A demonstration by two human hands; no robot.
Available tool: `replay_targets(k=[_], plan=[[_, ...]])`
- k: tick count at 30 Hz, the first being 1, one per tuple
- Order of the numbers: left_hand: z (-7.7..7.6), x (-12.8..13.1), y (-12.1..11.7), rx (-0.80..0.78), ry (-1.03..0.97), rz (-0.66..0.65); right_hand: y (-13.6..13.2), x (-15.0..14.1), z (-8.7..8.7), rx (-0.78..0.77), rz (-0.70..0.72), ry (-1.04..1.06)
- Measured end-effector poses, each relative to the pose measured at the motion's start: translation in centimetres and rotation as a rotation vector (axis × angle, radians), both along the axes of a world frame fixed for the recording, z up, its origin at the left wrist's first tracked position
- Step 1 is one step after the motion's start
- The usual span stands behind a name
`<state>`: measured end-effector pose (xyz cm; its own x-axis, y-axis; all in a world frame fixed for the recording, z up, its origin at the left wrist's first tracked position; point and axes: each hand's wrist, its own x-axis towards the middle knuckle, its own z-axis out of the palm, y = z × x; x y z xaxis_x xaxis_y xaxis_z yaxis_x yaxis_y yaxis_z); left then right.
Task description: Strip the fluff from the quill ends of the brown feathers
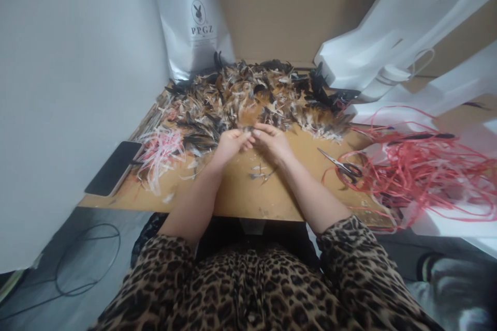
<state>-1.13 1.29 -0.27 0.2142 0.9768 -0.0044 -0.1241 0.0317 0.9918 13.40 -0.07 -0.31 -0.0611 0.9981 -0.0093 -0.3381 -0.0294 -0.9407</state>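
Both hands meet over the middle of the table, at the near edge of a heap of feathers (229,93) in brown, black and white. My left hand (232,144) is closed, its thumb and fingers pinching a small brown feather (249,115) by its lower end. From the other side my right hand (273,140) pinches at the same spot, fingertips touching the left ones. The feather's fluffy tip points away from me and blends with the heap behind. A few loose quills (261,174) lie on the tabletop just below the hands.
Pink and white strips (161,152) and a phone (114,168) lie at the left. Scissors (344,165) rest on the right, beside a tangle of red ribbon (423,170). A silver printed bag (194,26) stands behind. White sheeting (361,51) hangs at the right.
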Motion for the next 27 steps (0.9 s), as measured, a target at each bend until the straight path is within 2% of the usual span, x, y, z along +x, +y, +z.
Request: replay_targets(k=[3, 5, 8, 11, 15, 18, 22, 24, 27], plan=[[0.2, -0.7, 0.7, -0.024, -0.198, 0.195, 0.6, 0.6, 1.6, 0.012, -0.199, -0.09], [0.2, -1.0, 1.0, -0.054, -0.296, 0.248, 1.4, 0.7, 2.8, 0.063, -0.252, -0.201], [0.2, -1.0, 1.1, -0.082, -0.361, 0.26, 3.5, 0.2, 4.0, 0.182, -0.264, -0.445], [0.2, -1.0, 1.1, -0.096, -0.368, 0.302, 5.9, -1.1, 4.4, 0.237, -0.255, -0.742], [0.3, -1.1, 1.2, -0.102, -0.372, 0.344, 7.6, -2.9, 4.6, 0.194, -0.28, -1.094], [0.5, -1.2, 1.1, -0.105, -0.377, 0.335, 7.9, -3.8, 4.7, 0.119, -0.255, -1.232], [0.5, -1.1, 1.0, -0.13, -0.395, 0.321, 8.3, -3.6, 4.0, 0.111, -0.22, -1.161], [0.3, -1.0, 1.0, -0.136, -0.419, 0.307, 8.3, -3.1, 3.5, 0.113, -0.213, -0.987], [0.1, -1.0, 1.1, -0.157, -0.483, 0.265, 7.1, -2.2, 3.2, 0.037, -0.179, -0.579]])
